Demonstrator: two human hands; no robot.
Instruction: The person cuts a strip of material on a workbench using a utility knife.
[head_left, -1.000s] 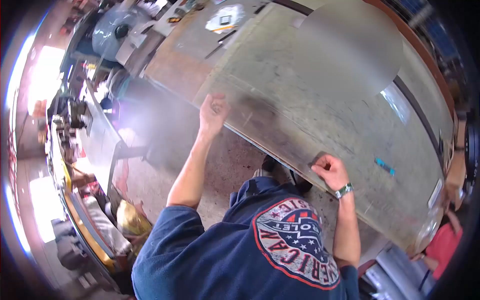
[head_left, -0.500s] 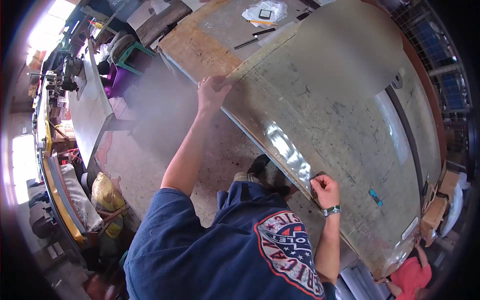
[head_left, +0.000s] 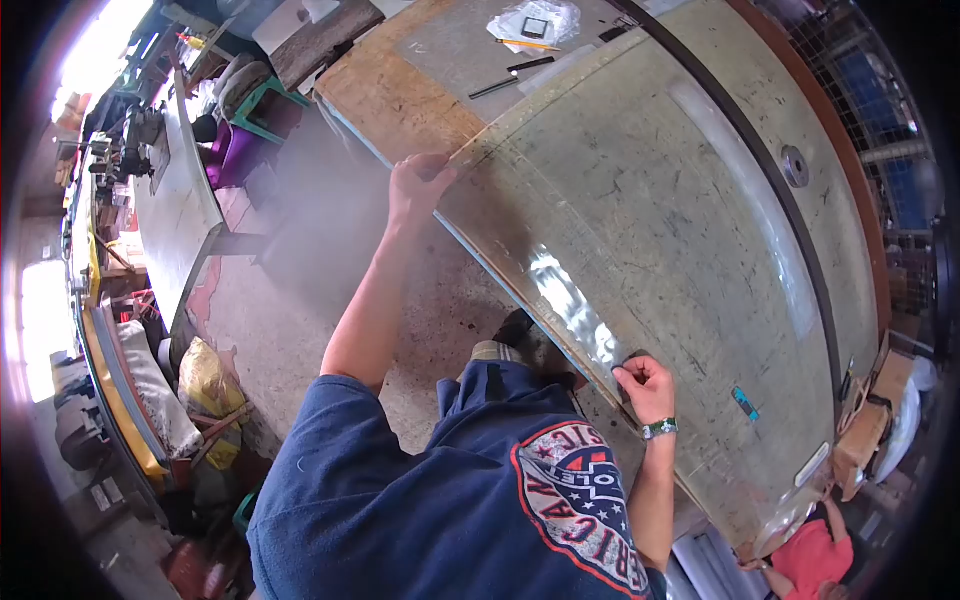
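Note:
A large, worn, greenish see-through sheet (head_left: pixel 640 230) covers much of the worktable in the head view. My left hand (head_left: pixel 420 190) is closed around the sheet's near-left corner at the table's front edge. Farther right along that edge, my right hand (head_left: pixel 648 388) has its thumb and fingers pinched together over the sheet. A small dark patch shows at those fingertips, and I cannot make out what they hold. Bright glare lies on the sheet between both hands. A teal cutter-like tool (head_left: pixel 746 403) rests on the sheet to the right of my right hand.
A black strip (head_left: pixel 740 120) curves across the far side, near a metal disc (head_left: pixel 795 167). A pencil (head_left: pixel 527 44) and a plastic bag (head_left: pixel 535 22) lie at the back. Another person in a red shirt (head_left: pixel 812 555) is at the right end. A second table (head_left: pixel 180 215) stands left.
The large blurred shape over the far part of the sheet has gone, exposing the black strip and disc. My right hand has shifted slightly left; my left hand stays at the corner.

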